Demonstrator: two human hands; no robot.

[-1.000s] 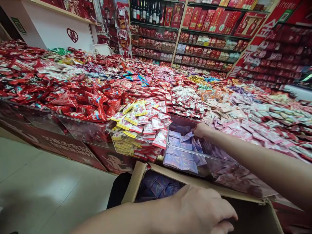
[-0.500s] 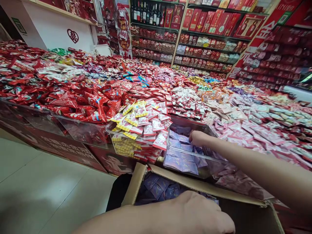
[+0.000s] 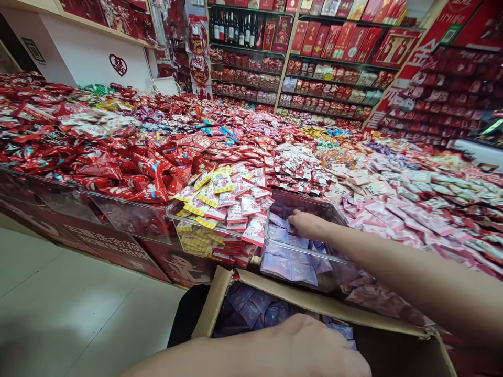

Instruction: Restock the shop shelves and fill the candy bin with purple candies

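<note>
Purple packets lie in a clear plastic bin. My right hand reaches into that bin from the right, its fingertips at a packet near the back; the fingers are bent together, and whether they grip it is hidden. Below stands an open cardboard box with more purple packets in its left part. My left hand is over the box, back of the hand up, its fingers hidden below it.
Left of the purple bin, a bin holds yellow and pink-white packets heaped above its rim. Red packets fill bins farther left, pink ones lie right. Shelves stand behind; tiled floor shows lower left.
My right hand has moved slightly left inside the bin, towards its back left part. My left hand has shifted a little left and down over the box. The view has shifted slightly.
</note>
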